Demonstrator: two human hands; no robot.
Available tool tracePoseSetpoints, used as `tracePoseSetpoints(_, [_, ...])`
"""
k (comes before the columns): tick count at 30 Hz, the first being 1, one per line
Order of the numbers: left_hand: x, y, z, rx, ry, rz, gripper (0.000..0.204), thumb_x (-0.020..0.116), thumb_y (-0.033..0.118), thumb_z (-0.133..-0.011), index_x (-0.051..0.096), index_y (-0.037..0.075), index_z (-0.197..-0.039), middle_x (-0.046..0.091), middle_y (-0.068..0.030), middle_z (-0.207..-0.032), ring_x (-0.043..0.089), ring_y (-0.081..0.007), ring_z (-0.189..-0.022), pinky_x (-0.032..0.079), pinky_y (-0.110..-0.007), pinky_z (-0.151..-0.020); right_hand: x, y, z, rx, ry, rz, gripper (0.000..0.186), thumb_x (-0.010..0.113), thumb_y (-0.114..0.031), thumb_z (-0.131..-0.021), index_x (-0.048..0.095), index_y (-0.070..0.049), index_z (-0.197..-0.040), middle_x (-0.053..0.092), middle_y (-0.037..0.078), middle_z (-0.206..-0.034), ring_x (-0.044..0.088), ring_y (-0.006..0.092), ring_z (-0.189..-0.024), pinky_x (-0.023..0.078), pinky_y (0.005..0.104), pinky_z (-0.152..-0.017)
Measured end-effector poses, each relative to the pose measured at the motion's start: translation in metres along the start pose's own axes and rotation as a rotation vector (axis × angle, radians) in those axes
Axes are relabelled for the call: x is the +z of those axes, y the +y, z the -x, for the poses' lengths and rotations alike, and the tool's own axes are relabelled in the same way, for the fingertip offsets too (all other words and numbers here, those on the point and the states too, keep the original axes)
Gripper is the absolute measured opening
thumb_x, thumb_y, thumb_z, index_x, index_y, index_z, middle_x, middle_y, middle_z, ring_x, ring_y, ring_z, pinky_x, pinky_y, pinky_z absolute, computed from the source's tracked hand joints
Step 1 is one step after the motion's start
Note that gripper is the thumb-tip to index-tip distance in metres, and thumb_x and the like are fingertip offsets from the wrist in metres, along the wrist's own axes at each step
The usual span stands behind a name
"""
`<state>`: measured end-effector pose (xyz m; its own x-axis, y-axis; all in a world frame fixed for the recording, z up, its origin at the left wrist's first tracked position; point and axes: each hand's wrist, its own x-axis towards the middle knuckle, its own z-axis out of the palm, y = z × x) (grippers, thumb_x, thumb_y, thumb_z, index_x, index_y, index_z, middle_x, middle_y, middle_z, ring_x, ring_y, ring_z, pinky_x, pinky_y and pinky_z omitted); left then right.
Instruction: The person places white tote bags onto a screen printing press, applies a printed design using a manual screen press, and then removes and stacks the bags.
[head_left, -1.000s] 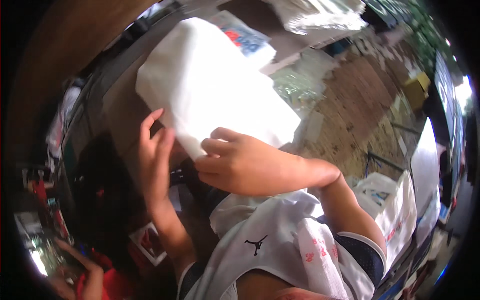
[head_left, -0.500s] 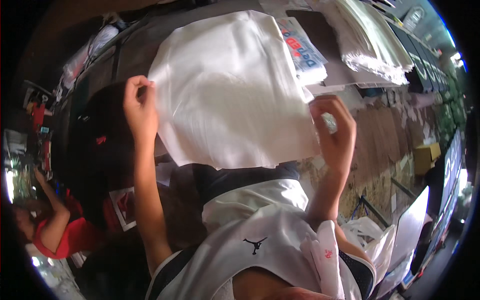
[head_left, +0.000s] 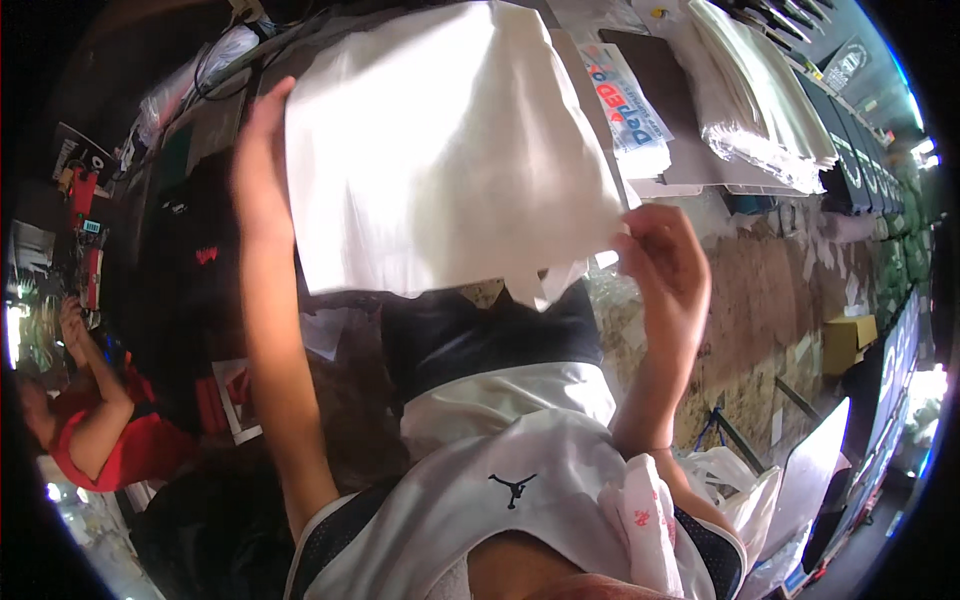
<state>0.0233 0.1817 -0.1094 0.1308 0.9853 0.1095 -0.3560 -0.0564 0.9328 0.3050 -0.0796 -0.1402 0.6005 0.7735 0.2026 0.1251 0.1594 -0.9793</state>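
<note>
A broad white sheet of cloth (head_left: pixel 430 170), smooth and slightly shiny, is spread out in front of me. My left hand (head_left: pixel 262 140), a little blurred, is at the sheet's upper left edge, with the fingertips closed on it and partly hidden. On the other side, my right hand (head_left: pixel 665 250) pinches the lower right corner between thumb and fingers. The sheet's lower edge hangs above my lap, and a small flap of it droops near the right corner.
Right of the sheet lie a printed plastic packet (head_left: pixel 632 110) and a thick stack of white sheets (head_left: pixel 760 100) in clear plastic. A small yellow box (head_left: pixel 850 338) stands farther right. At the far left, a person in red (head_left: pixel 110 430) works with raised hands.
The sheet has moved up and slightly left, and its lower edge has lifted. My left hand has gone up with its left edge. My right hand has shifted slightly down, still pinching the corner.
</note>
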Motion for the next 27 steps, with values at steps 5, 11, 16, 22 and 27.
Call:
tracePoseSetpoints(5, [-0.019,-0.009,0.089,-0.008,-0.608,0.914,0.109,0.040,0.081,-0.104,0.012,0.003,-0.175,0.021,-0.0226,-0.180,0.025,-0.0403,-0.165,0.023,-0.056,-0.133,-0.003,-0.008,-0.005,0.025,0.003,-0.487,0.014,0.071,-0.002,-0.103,0.067,0.001,-0.116,0.070,0.008,-0.100,0.060,0.0138,-0.081,0.047,0.0285,-0.074])
tracePoseSetpoints(11, [-0.030,-0.062,0.190,0.089,-0.554,-0.105,0.102,0.059,0.069,-0.104,0.031,-0.007,-0.167,0.052,-0.0277,-0.159,0.051,-0.0370,-0.147,0.035,-0.055,-0.126,0.010,0.015,0.001,0.139,-0.070,-0.500,0.011,0.070,-0.003,-0.105,0.068,0.001,-0.115,0.070,0.007,-0.100,0.062,0.0148,-0.084,0.046,0.0281,-0.076])
tracePoseSetpoints(16, [0.007,-0.024,0.199,-0.355,-0.528,-0.150,0.057,0.051,0.024,-0.115,0.042,-0.016,-0.154,0.076,-0.0310,-0.116,0.074,-0.0223,-0.072,0.063,-0.035,-0.064,-0.004,0.015,0.007,0.025,-0.002,-0.248,0.010,0.071,-0.001,-0.103,0.071,0.003,-0.113,0.070,0.006,-0.100,0.063,0.0129,-0.084,0.050,0.0273,-0.077])
tracePoseSetpoints(22, [-0.010,-0.041,0.189,-0.462,-0.388,-0.184,0.044,0.044,0.024,-0.119,0.060,-0.013,-0.135,0.075,-0.0290,-0.122,0.079,-0.0268,-0.097,0.066,-0.039,-0.082,-0.018,0.011,0.002,-0.052,0.026,0.080,0.010,0.073,0.003,-0.101,0.073,0.002,-0.111,0.073,0.002,-0.098,0.065,0.0072,-0.090,0.051,0.0235,-0.082])
tracePoseSetpoints(27, [-0.026,-0.060,0.193,-0.294,-0.153,-0.448,0.052,0.051,0.037,-0.118,0.071,-0.011,-0.110,0.078,-0.0206,-0.098,0.079,-0.0279,-0.087,0.066,-0.038,-0.080,-0.026,0.030,-0.005,-0.148,0.025,0.310,0.012,0.077,-0.003,-0.100,0.073,-0.002,-0.112,0.071,0.000,-0.091,0.061,0.0060,-0.081,0.049,0.0233,-0.075])
